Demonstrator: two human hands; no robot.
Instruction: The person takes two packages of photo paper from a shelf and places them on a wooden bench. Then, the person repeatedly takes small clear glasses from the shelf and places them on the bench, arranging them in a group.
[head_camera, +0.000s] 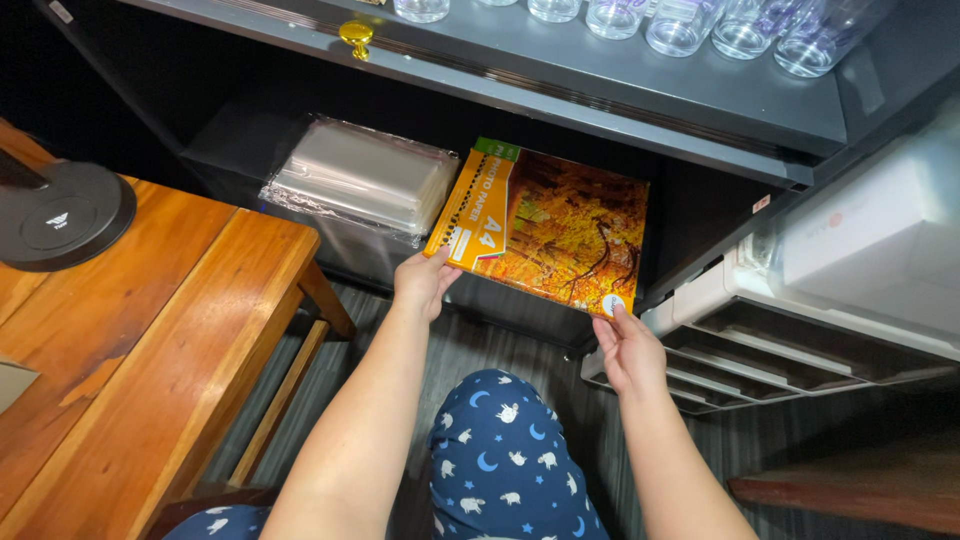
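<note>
Holding a paper pack (545, 232) at the shelf's (235, 150) front edge: left hand (424, 281) pinching the near left corner, right hand (628, 350) with fingers together under the near right corner. Lying just left on the same shelf, a clear sleeve stack (360, 180). Standing above, glasses (680, 22). Flanking: wooden table (150, 330) left, white printer (820, 290) right.

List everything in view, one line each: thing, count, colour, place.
paper pack: one, orange with green corner, lower shelf, held at both near corners
clear sleeves: one stack, transparent, shelf left of pack
glass jars: several, clear, upper shelf
knob: one, gold, shelf edge
wooden table: one, brown, left
lamp base: one, black, on table
printer: one, white, right
left hand: one, at pack's left corner
right hand: one, at pack's right corner
</note>
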